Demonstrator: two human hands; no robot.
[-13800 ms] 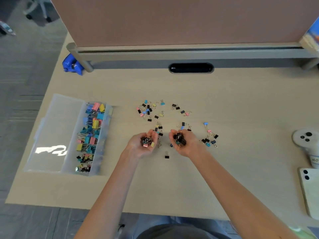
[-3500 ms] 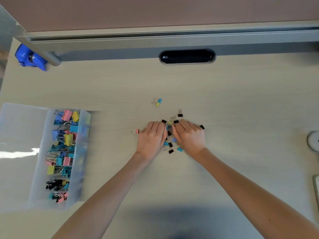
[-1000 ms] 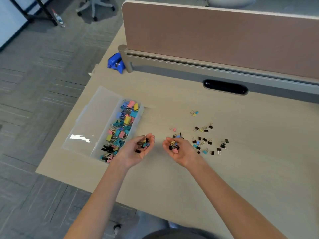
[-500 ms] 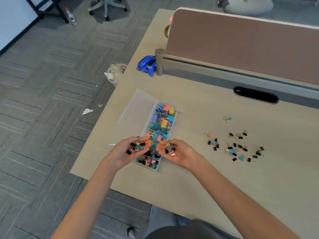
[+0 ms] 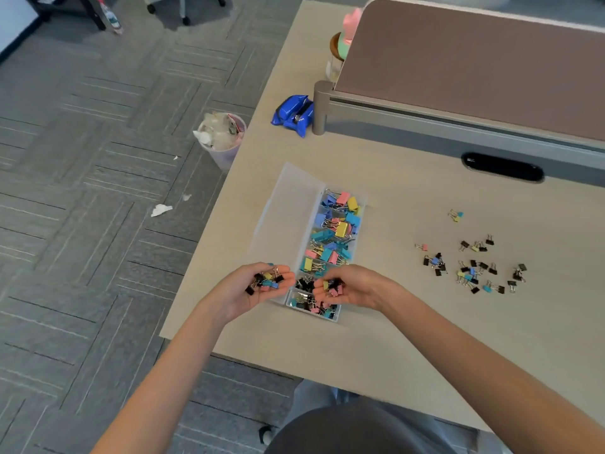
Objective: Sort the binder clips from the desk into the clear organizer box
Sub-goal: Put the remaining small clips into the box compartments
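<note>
Here, two cupped hands hold binder clips at the near end of a clear organizer box (image 5: 337,316) on a desk (image 5: 409,322).

I see my left hand (image 5: 258,288) palm up, fingers curled round a mixed handful (image 5: 266,280) of black, yellow, blue and pink clips, just left of the box. My right hand (image 5: 347,286), cupped likewise, holds a smaller bunch (image 5: 332,286) over the box's nearest compartments. The box, its lid (image 5: 288,208) open flat to the left, lies near the desk's left edge, full of coloured clips. More loose clips (image 5: 471,267) lie scattered well to the right.
</note>
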